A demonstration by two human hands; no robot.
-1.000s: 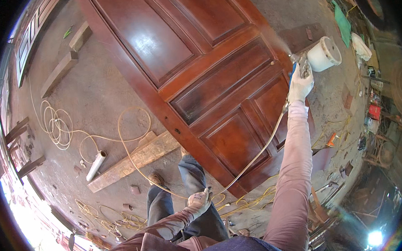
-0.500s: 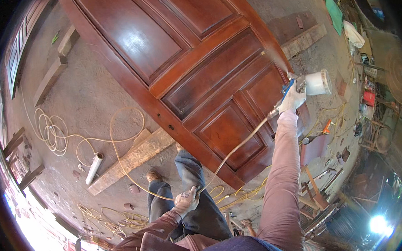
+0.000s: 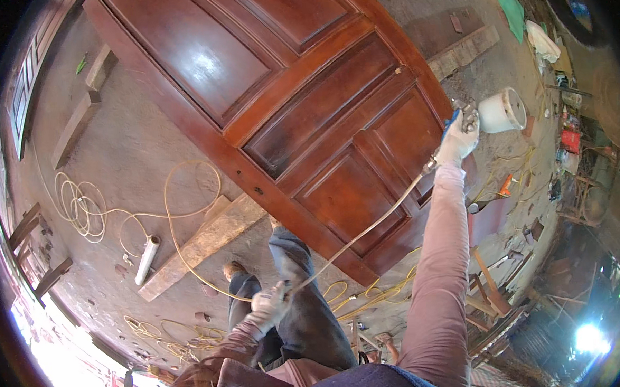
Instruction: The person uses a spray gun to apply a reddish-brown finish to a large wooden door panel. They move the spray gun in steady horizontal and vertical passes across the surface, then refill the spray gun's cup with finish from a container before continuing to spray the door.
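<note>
My gloved right hand (image 3: 456, 144) is wrapped round a metal spray gun (image 3: 468, 112) just past the right edge of a reddish-brown panelled wooden door (image 3: 352, 202). A white paint cup (image 3: 501, 112) is fixed to the gun and tilts to the right. From the gun's handle a thin air hose (image 3: 392, 208) runs back over the door's lower corner. My gloved left hand (image 3: 268, 307) closes on that hose in front of my legs. The door lies flat, raised on wooden beams, and its upper panel shines with reflected light.
A wooden beam (image 3: 201, 246) sticks out under the door's left side; another beam (image 3: 464, 52) shows at the right. Coiled hose (image 3: 82, 207) and a white roll (image 3: 147, 259) lie on the floor at left. Yellow hoses (image 3: 380, 300) run near my feet. Tools and scraps clutter the right.
My right hand has moved slightly right with the spray gun, off the door's edge. The spray mist seen before is gone. My left hand has shifted a little left with the hose.
</note>
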